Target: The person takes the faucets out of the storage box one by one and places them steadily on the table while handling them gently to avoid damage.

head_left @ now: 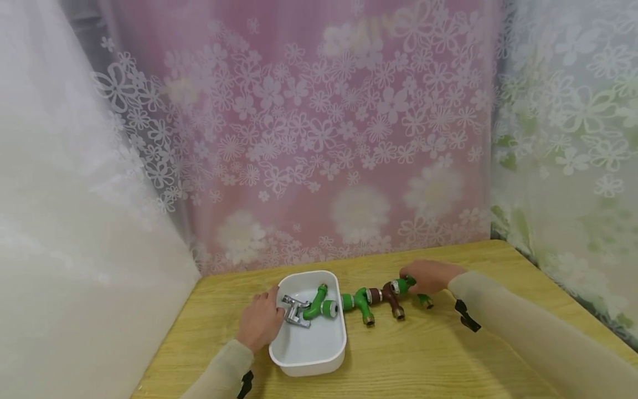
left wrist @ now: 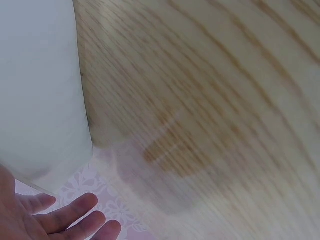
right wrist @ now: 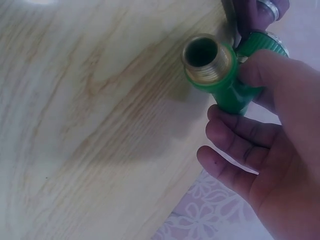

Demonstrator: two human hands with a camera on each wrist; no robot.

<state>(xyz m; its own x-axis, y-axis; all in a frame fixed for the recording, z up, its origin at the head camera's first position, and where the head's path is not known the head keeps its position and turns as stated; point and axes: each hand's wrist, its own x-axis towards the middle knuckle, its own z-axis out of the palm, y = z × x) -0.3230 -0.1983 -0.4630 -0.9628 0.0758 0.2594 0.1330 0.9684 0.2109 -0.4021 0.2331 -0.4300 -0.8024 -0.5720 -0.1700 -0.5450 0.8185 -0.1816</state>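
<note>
My left hand (head_left: 259,320) lies at the left rim of a white tub (head_left: 309,367); its fingers look loosely straight beside the wall in the left wrist view. Inside the tub are a chrome mixer tap (head_left: 295,311) and a green branched pipe fitting (head_left: 315,305) with a ribbed collar. My right hand (right wrist: 280,135) pinches another green pipe fitting (right wrist: 232,92) between thumb and fingers. Its brass threaded mouth (right wrist: 204,59) faces the wrist camera. Left of this hand, a brown fitting (head_left: 391,299) and a green fitting (head_left: 362,303) lie in a row reaching the tub's right side.
The wood-grain table (head_left: 399,360) runs back to a pink flowered curtain (head_left: 319,138). A pale curtain (head_left: 89,221) hangs on the left side and another flowered one (head_left: 573,138) on the right.
</note>
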